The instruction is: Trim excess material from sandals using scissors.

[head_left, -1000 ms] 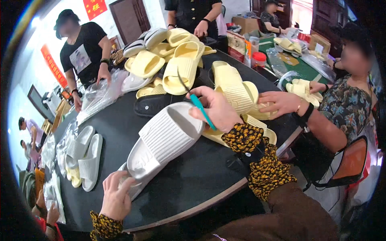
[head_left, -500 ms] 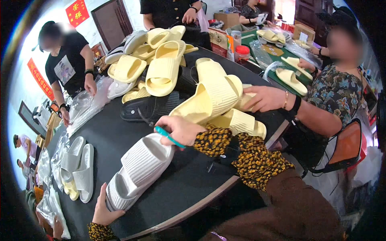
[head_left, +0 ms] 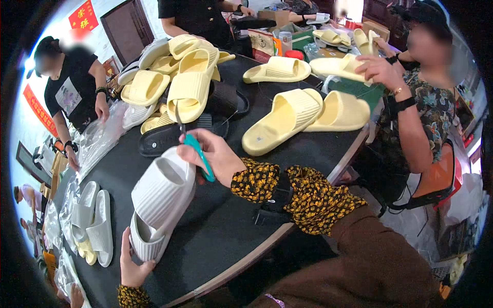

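Observation:
Two light grey slippers (head_left: 160, 197), one tucked into the other, are held tilted over the black table between my hands. At their lower end, my left hand (head_left: 134, 263) is closed with the fingers around the edge and the thumb below. My right hand (head_left: 220, 155) grips the upper end and also holds scissors (head_left: 200, 154) with teal handles. The blades point up and away, in front of a pile of pale yellow slippers (head_left: 189, 92). To the right of my right hand lies a pair of yellow slippers (head_left: 280, 120), partly overlapping.
Black slippers (head_left: 159, 141) lie under the yellow pile. Another grey pair (head_left: 100, 226) rests at the left beside clear plastic bags (head_left: 97, 149). A co-worker at the right has a hand (head_left: 382, 72) at a yellow slipper (head_left: 339, 66). The wooden table edge (head_left: 246, 256) curves in front of me.
The grey slippers rose and tipped more upright, shifting left with my hands. My scissors swung to point up. The co-worker's hand moved away and up, and the yellow slippers near it were spread apart.

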A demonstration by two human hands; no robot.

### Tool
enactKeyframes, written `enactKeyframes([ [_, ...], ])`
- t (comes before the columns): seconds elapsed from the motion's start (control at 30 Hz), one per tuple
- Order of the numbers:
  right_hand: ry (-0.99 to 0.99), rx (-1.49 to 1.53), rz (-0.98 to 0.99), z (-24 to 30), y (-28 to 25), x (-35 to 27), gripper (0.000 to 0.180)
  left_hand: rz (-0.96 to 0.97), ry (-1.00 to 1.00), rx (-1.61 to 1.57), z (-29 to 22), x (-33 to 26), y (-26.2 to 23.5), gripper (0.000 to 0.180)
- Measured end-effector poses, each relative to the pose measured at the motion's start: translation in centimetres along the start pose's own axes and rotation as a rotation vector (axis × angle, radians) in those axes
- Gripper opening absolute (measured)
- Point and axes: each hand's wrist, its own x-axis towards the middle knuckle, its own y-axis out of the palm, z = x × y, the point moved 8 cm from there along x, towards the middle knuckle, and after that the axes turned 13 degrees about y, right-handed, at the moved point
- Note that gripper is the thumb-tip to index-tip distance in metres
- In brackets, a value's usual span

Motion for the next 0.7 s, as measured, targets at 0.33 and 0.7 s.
enactKeyframes([
  [0.33, -0.813, -0.591, -0.810, 10.3, -5.8, -5.1, 0.048, 0.075, 0.160, -0.234, -4.0, 8.1, 7.3, 0.092],
  [0.7, -0.757, -0.183, -0.487, 11.2, -5.2, -6.9, 0.043, 0.129, 0.207, 0.227, -9.0, 16.2, 15.3, 0.075],
])
